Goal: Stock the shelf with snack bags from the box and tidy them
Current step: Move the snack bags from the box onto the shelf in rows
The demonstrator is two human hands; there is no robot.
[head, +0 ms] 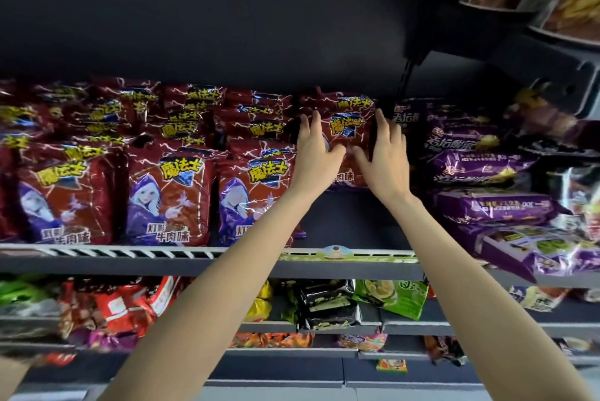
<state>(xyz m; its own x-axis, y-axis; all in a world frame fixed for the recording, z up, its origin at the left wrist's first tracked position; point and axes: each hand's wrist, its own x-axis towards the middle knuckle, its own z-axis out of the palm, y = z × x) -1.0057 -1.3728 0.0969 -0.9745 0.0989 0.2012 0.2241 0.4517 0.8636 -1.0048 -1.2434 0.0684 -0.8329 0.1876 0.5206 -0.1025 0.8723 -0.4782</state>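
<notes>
Now the left hand (313,149) and right hand (386,154) press the two sides of one red snack bag (349,134), holding it between them at the back of the shelf (357,259). Squeezing too hard could tip it onto the purple bags (480,170) beside the right hand.

A red snack bag (347,137) with yellow lettering stands upright toward the back of the shelf (194,259), right of matching red bags (168,196) lined along its front edge.
</notes>
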